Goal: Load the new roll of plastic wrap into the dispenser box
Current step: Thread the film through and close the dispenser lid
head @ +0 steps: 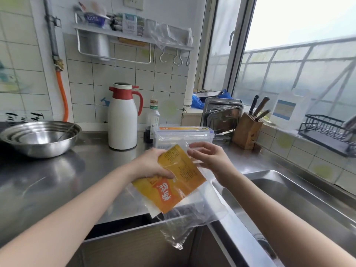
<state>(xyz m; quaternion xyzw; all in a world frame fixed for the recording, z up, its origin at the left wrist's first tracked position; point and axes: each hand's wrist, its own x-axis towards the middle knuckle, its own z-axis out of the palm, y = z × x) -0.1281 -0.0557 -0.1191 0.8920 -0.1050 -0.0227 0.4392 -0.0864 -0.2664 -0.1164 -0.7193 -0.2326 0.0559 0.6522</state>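
My left hand [154,164] grips an orange printed paper insert [179,182] that lies inside a clear plastic bag [190,218], held over the counter's front edge. The bag hangs down loosely below the insert. My right hand [210,158] pinches the bag's upper right edge, fingers curled around the plastic. Behind both hands a clear plastic dispenser box [185,135] with a blue-edged lid and an orange label stands on the steel counter. I cannot make out a roll of wrap in the bag.
A white and red thermos jug [123,118] and a bottle [153,120] stand behind the box. Stacked steel bowls [40,137] sit at left. A knife block [247,132] and steel trays [223,116] are at right. The sink [289,199] opens to my right.
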